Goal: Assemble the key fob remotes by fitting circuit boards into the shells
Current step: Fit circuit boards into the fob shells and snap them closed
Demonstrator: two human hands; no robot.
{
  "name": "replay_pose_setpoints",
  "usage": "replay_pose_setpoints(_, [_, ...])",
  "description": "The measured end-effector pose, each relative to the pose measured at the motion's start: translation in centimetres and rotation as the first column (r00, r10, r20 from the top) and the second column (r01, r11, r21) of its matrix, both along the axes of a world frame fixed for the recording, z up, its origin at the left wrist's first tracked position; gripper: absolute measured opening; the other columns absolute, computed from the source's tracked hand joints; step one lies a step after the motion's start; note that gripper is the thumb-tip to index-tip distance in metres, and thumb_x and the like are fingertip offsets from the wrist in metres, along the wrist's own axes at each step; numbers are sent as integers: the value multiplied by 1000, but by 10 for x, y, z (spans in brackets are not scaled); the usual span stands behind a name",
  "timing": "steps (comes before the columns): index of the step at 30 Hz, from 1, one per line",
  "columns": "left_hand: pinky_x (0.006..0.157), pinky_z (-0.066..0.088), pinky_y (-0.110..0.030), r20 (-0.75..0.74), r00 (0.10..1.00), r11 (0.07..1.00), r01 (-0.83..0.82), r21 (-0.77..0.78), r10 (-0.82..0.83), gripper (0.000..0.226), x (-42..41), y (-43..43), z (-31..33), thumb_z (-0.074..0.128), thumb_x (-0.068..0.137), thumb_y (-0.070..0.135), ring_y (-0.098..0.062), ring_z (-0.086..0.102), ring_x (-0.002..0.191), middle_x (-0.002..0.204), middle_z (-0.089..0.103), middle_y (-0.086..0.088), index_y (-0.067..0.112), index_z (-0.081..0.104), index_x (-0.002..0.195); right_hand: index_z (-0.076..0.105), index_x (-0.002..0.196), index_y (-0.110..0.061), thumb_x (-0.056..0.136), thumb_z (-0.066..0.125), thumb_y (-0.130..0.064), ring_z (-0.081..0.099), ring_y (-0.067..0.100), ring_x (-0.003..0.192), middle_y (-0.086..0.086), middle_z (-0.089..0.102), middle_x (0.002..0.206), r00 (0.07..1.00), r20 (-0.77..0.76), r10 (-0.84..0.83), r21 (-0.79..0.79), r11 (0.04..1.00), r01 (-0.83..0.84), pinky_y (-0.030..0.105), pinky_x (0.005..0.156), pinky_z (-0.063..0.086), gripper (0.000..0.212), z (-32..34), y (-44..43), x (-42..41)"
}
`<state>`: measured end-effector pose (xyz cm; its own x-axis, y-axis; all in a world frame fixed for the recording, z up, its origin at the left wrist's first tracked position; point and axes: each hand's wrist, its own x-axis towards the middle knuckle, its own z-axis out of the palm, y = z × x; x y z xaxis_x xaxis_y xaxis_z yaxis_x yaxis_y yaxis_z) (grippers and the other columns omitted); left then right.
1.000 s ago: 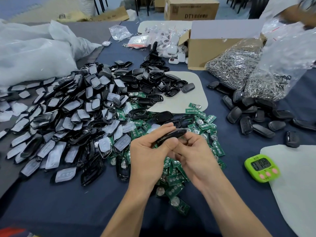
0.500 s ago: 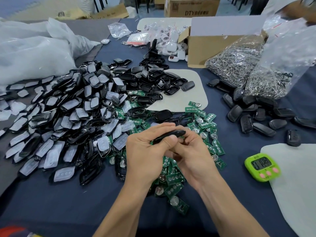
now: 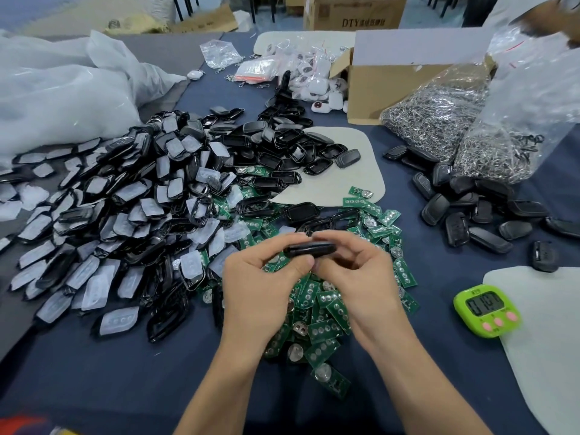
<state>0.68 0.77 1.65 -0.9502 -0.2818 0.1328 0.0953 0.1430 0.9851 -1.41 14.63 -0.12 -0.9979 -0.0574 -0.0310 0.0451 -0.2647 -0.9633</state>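
A black key fob shell (image 3: 312,248) is held edge-on above the table, pinched from both sides. My left hand (image 3: 263,287) grips its left end with thumb and fingers. My right hand (image 3: 361,284) grips the right end, fingers curled over the top. Under both hands lies a heap of green circuit boards (image 3: 323,321) with round coin cells. A big pile of black shells and translucent button pads (image 3: 125,215) spreads to the left. Whether a board sits inside the held shell is hidden.
Closed black fobs (image 3: 477,215) lie at the right. A green timer (image 3: 486,310) stands near a grey mat (image 3: 549,340). Bags of metal rings (image 3: 445,120), a cardboard box (image 3: 392,76) and white plastic bags (image 3: 62,89) line the back.
Both hands have kept hold of the shell and shifted slightly; the right hand's fingers now curl over its top right end, and the shell lies more level.
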Motion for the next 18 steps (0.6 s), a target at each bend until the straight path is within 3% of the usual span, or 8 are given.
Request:
replay_pose_setpoints(3, [78, 51, -6, -18, 1000, 991, -28, -133, 26, 56, 2, -5, 3, 91, 74, 6, 6, 73, 89, 89, 78, 27, 56, 78, 97, 83, 90, -22, 73, 74, 0, 72, 19, 79, 9, 79, 85, 998, -54, 14, 36, 999, -12, 30, 74, 59, 29, 1, 5, -3])
replay_pose_setpoints(8, [93, 58, -25, -125, 991, 999, 41, 19, -38, 60, 0, -6, 2, 90, 67, -7, -10, 76, 103, 102, 81, 11, 39, 82, 105, 82, 91, -13, 76, 76, 7, 76, 21, 87, 11, 79, 93, 952, 127, 278, -372, 903, -214, 32, 76, 62, 26, 2, -3, -2])
replay_pose_setpoints(12, [96, 57, -29, -160, 984, 997, 77, 29, -71, 54, 2, -9, -3, 92, 65, -1, -18, 73, 111, 106, 81, 9, 37, 83, 102, 77, 99, -11, 79, 70, 2, 72, 23, 85, 12, 75, 93, 937, 114, 330, -365, 891, -270, 34, 77, 63, 25, 5, -13, 2])
replay_pose_setpoints(15, [90, 55, -23, -172, 983, 998, 65, -21, -68, 54, 3, -11, -5, 94, 62, 5, -22, 68, 109, 101, 80, 13, 36, 82, 105, 69, 113, -2, 91, 55, 20, 68, 33, 97, 18, 72, 103, 924, 101, 369, -276, 903, -331, 36, 81, 61, 34, 3, -17, 1])
replay_pose_setpoints(18, [88, 51, -16, -145, 988, 997, 38, -70, -48, 56, 1, -12, -7, 95, 63, 5, -17, 61, 109, 101, 79, 16, 41, 82, 103, 76, 108, -17, 95, 42, 23, 66, 29, 99, 15, 72, 103, 917, 79, 391, -193, 908, -371, 32, 78, 60, 54, 0, -18, -1])
